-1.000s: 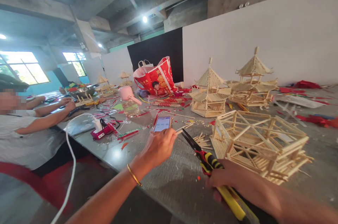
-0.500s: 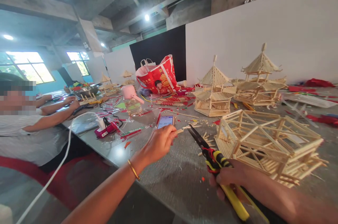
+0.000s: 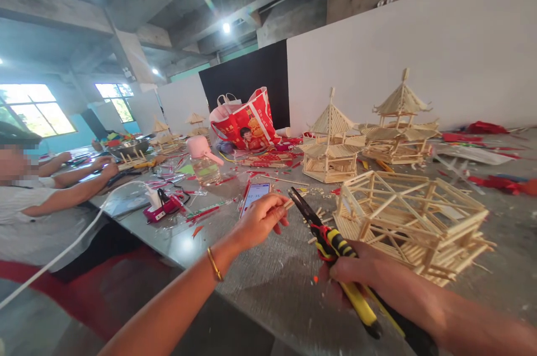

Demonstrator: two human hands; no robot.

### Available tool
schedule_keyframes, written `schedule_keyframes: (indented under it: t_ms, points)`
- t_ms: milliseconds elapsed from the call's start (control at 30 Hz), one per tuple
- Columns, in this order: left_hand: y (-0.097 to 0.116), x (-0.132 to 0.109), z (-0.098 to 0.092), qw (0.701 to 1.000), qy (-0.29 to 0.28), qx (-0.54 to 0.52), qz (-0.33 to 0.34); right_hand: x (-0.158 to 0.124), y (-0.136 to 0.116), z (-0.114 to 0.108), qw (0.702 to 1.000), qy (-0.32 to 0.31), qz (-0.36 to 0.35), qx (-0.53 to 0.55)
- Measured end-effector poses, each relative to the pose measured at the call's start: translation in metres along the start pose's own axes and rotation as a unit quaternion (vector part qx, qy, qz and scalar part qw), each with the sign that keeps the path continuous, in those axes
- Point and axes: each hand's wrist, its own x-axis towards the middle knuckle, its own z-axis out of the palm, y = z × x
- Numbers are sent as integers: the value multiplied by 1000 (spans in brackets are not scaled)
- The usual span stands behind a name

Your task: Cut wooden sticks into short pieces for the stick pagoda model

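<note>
Between the fingertips of my left hand [image 3: 263, 217], a short wooden stick [image 3: 288, 205] is pinched; most of it is hidden by the fingers. My right hand [image 3: 351, 267] grips yellow-and-black handled shears [image 3: 321, 235], whose dark blades point up and left toward the stick's end. Right of the blades stands an open, roofless frame of wooden sticks [image 3: 403, 216], partly behind my right hand. Small cut stick pieces [image 3: 321, 216] lie on the table near the blades. A lit phone [image 3: 255, 195] rests just beyond my left hand.
Two stick pavilions [image 3: 331, 149] [image 3: 400, 126] stand farther back. A red shopping bag [image 3: 247, 123], a pink-lidded clear jug [image 3: 205, 163] and a magenta power strip [image 3: 163, 206] with a white cable occupy the table. At left, a person [image 3: 50, 193] works with their hands over the table.
The view has shifted slightly right. My left hand and the shears' blades have come closer together, and less of the stick shows beyond my fingers.
</note>
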Motion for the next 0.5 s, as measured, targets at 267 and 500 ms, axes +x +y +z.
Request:
schedule_keyframes:
  t_ms: [267,500]
  points:
    - [-1,3,-4,1000,-1,27,-13,0,-3,-2,999,14,-6,-30]
    - [1,4,-4,998,-5,57,-10,1,-5,-3,1000,11,7,-17]
